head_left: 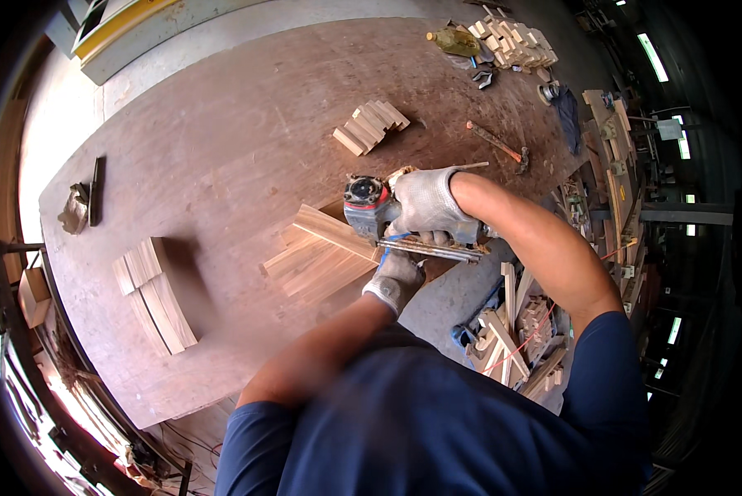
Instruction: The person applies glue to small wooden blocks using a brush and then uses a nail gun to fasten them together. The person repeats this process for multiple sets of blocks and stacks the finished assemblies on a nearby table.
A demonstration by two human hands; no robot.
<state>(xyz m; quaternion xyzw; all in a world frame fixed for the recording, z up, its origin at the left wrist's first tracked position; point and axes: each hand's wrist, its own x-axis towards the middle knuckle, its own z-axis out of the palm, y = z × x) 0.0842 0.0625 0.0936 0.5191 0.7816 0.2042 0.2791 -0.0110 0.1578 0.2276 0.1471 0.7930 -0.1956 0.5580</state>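
My right hand, in a pale work glove, is closed round the grip of a grey and black nail gun with a red ring below its cap. Its long metal magazine points to the right. Just below the magazine is my gloved left hand, its fingers curled up against it and partly hidden; what they hold I cannot make out. A bit of blue shows by those fingers. Left of both hands, under the gun's nose, several light wooden boards lie together, one strip laid aslant across the others.
The brown tabletop bears a small row of wood blocks, a hammer, stacked boards at left, and a block pile beside a yellowish bottle at the far right. Wood offcuts lie below the table's right edge.
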